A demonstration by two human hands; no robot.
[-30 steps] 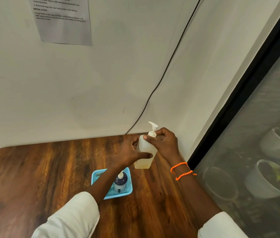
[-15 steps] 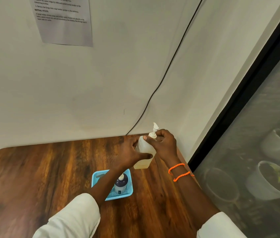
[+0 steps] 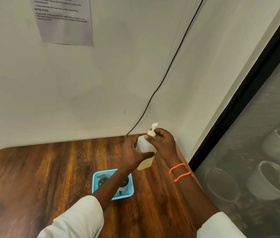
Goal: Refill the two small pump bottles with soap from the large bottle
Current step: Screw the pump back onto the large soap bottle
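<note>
Nearest me, two small pump bottles [image 3: 123, 185] stand in a light-blue mesh plastic basket [image 3: 131, 191] on the brown wooden table [image 3: 50, 169]. Beyond, my left hand [image 3: 133, 154] wraps the large translucent soap bottle [image 3: 144, 148] while my right hand [image 3: 162, 143] pinches its white pump collar [image 3: 151, 133]. I judge unscrewing underway: brace the body firmly, turn only the collar, keep the bottle upright.

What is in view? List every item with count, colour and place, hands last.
large bottle: 1, translucent with pale yellow soap, white pump, far right of table
basket: 1, light blue, mid table
small pump bottles: 2, in basket; one dark, one dark-topped over white
table: 1, brown wood
paper sheet: 1, white, on wall
cable: 1, black, down wall
pots: several, pale, behind glass at right
left hand: grips large bottle's body
right hand: pinches pump collar; orange bracelets
</note>
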